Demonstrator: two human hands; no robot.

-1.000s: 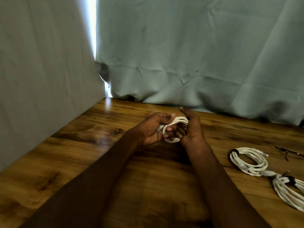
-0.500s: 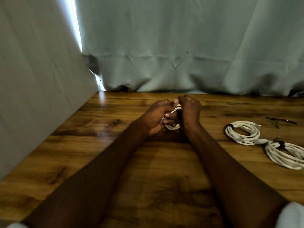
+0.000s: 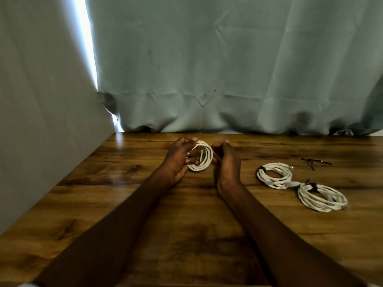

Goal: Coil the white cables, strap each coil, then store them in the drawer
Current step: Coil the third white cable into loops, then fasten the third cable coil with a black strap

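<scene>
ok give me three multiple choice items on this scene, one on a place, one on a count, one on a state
1. Where do the strapped coils lie?
A. right of the hands
B. left of the hands
C. on the curtain

2. How many white coils show in all?
A. one
B. three
C. five

3. The held coil is:
A. strapped in black
B. without a strap
C. lying flat on the table

Answers: 1 A, both lie on the table to the right. 2 B, two lying, one held. 3 B, the left hand grips it, right hand beside; no strap shows.

1. Legible text, labels, brands, numbers, signs: none.
2. Surfaces checked: white cable coils point(image 3: 274, 176), wooden table point(image 3: 124, 204) and curtain point(image 3: 228, 69) carry no readable markings.
</scene>
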